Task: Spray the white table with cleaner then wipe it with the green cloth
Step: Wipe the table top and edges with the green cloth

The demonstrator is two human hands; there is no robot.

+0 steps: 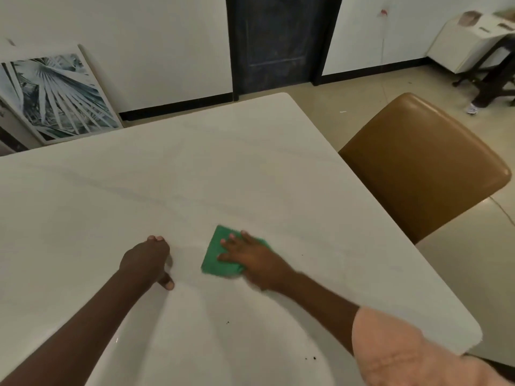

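Note:
The white table (pixel 195 168) fills most of the view. A folded green cloth (pixel 218 256) lies flat on it near the middle front. My right hand (pixel 248 257) presses on the cloth with its fingers spread straight over it. My left hand (pixel 149 256) rests on the bare tabletop just left of the cloth, fingertips down and thumb stuck out toward me, holding nothing. No spray bottle is in view.
A tan padded chair (pixel 423 165) stands against the table's right edge. A framed palm-leaf picture (pixel 53 98) leans on the wall at the far left. A dark door (pixel 278 43) is behind the table. A few dark specks (pixel 312 358) mark the tabletop near me.

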